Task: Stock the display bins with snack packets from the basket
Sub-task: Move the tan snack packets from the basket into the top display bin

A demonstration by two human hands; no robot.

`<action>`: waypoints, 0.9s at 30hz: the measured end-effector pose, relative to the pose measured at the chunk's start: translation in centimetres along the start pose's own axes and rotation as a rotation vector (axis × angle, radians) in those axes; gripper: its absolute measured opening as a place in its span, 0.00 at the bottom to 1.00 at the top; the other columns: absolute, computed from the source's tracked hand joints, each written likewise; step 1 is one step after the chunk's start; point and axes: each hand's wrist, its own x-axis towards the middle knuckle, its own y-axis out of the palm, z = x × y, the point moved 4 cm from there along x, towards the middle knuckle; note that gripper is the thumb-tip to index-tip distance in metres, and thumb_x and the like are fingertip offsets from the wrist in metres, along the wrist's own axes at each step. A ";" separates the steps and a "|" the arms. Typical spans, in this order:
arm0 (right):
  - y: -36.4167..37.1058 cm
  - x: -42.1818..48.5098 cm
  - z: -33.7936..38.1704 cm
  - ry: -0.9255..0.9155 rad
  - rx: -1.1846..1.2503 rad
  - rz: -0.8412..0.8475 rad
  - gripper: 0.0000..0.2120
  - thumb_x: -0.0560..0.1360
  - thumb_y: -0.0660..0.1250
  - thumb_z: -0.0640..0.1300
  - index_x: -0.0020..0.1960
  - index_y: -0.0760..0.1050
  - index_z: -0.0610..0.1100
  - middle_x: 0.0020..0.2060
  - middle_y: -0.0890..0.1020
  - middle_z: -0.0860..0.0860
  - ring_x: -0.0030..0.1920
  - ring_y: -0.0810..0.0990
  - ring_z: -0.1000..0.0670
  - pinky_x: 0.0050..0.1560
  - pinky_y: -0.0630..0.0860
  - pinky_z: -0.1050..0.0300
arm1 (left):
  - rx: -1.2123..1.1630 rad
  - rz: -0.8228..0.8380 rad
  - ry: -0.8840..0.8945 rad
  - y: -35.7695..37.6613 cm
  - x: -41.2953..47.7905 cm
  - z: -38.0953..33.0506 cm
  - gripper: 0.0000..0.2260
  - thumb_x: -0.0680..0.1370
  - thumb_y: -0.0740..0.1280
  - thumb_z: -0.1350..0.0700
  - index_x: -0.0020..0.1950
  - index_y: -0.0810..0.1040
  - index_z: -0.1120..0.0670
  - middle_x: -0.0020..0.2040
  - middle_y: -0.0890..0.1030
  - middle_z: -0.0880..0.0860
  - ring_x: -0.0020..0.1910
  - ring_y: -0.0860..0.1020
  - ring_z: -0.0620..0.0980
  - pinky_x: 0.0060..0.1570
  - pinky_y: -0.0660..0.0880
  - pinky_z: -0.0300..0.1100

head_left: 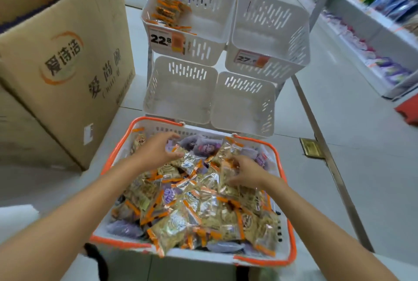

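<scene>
Reaching in from the lower corners, both forearms angle inward over the basket (158, 119), which stands just in front of the bins (181, 95). The left hand (158, 149) hovers palm-down near the far left of the heap, fingers spread wide and curved like a claw, thumb toward the far rim, holding nothing. The packets (203, 208) lie directly under it and fill the basket, strewn flat at every angle, clear wrappers with orange ends and a few purple ones. The right hand (246, 172) sits lower and further right, its fingers curled leftward, pinching one packet (226, 156) between thumb and fingertips; motion blur softens the grip. That packet stands tilted on the heap, its long axis running away from the person toward the bins. The top-left bin (210, 20) holds a small stack of orange-edged packets against its left wall and carries a price tag (166, 39). A cardboard box (67, 59) stands left; shelves (373, 9) run along the right.
</scene>
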 end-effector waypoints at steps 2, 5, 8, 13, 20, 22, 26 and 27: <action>-1.3 -0.3 0.6 -0.039 0.144 -0.148 0.28 0.68 0.76 0.39 0.64 0.70 0.49 0.49 0.77 0.61 0.51 0.77 0.53 0.44 0.69 0.77 | -0.014 0.030 0.022 1.3 -0.6 -1.0 0.24 0.75 0.74 0.49 0.69 0.74 0.50 0.67 0.76 0.49 0.62 0.74 0.46 0.55 0.68 0.35; -3.0 -0.5 1.5 -0.053 0.142 -0.235 0.32 0.72 0.74 0.41 0.73 0.66 0.45 0.62 0.77 0.51 0.62 0.76 0.49 0.57 0.70 0.67 | -0.065 0.051 0.070 2.6 -1.1 -2.9 0.23 0.75 0.75 0.50 0.68 0.74 0.50 0.65 0.77 0.49 0.60 0.74 0.45 0.56 0.71 0.32; -4.2 -0.6 3.1 -0.022 0.082 -0.308 0.15 0.76 0.71 0.45 0.59 0.70 0.44 0.47 0.79 0.52 0.49 0.78 0.46 0.40 0.70 0.64 | -0.147 0.078 0.127 3.7 -1.5 -4.6 0.26 0.73 0.75 0.47 0.70 0.72 0.43 0.66 0.74 0.42 0.63 0.72 0.40 0.57 0.70 0.28; -4.7 -0.9 8.2 -0.128 0.562 -0.248 0.14 0.80 0.64 0.53 0.53 0.74 0.42 0.44 0.82 0.51 0.45 0.82 0.48 0.41 0.77 0.62 | -0.372 0.120 0.190 5.1 -1.7 -6.7 0.28 0.71 0.77 0.49 0.66 0.67 0.39 0.59 0.74 0.34 0.55 0.74 0.26 0.48 0.69 0.20; -3.0 0.8 7.9 -0.120 0.512 -0.106 0.13 0.79 0.66 0.48 0.59 0.80 0.42 0.53 0.84 0.48 0.55 0.82 0.47 0.49 0.79 0.62 | -0.711 -0.025 -0.277 2.1 -1.1 0.3 0.12 0.79 0.69 0.58 0.62 0.75 0.53 0.53 0.83 0.50 0.52 0.81 0.49 0.52 0.79 0.45; -0.2 1.4 7.0 -0.133 0.219 -0.007 0.22 0.76 0.71 0.47 0.69 0.74 0.46 0.64 0.79 0.49 0.63 0.78 0.48 0.59 0.77 0.59 | -0.844 0.021 -0.362 1.8 -1.7 1.8 0.09 0.80 0.68 0.58 0.59 0.75 0.51 0.50 0.84 0.49 0.46 0.83 0.45 0.41 0.80 0.41; 5.0 2.1 5.7 -0.216 -0.201 0.065 0.27 0.74 0.73 0.47 0.71 0.71 0.49 0.66 0.74 0.49 0.65 0.72 0.47 0.64 0.70 0.50 | -0.945 0.037 -0.409 1.3 -2.3 3.4 0.07 0.82 0.65 0.55 0.59 0.76 0.53 0.52 0.85 0.52 0.53 0.82 0.50 0.47 0.80 0.45; 4.7 2.4 5.5 -0.229 -0.167 -0.005 0.22 0.74 0.72 0.45 0.67 0.75 0.47 0.60 0.77 0.49 0.60 0.75 0.47 0.60 0.72 0.51 | -0.950 0.043 -0.413 1.1 -2.5 3.7 0.08 0.82 0.65 0.54 0.60 0.76 0.53 0.57 0.83 0.55 0.56 0.81 0.53 0.53 0.77 0.49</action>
